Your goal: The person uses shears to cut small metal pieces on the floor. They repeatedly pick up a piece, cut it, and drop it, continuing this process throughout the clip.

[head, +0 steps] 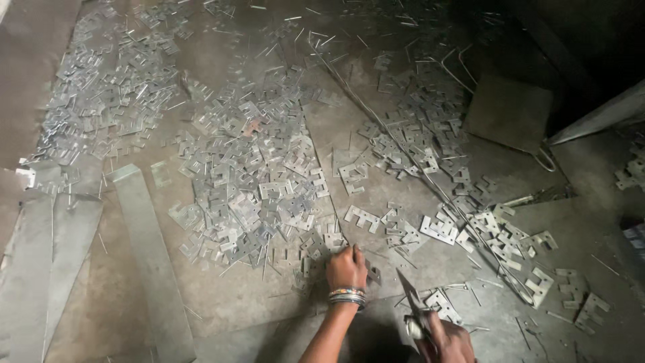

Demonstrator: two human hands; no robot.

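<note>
While the left hand (pixel 346 267) presses curled fingers onto the near edge of the heap of flat, notched, silvery sheet-metal stampings (pixel 252 181) on the dusty floor, gathering seems the step in hand. The right hand (pixel 449 339) grips a narrow pointed metal strip (pixel 411 299). Picking up pieces calls for pinching thin, sharp edges.
</note>
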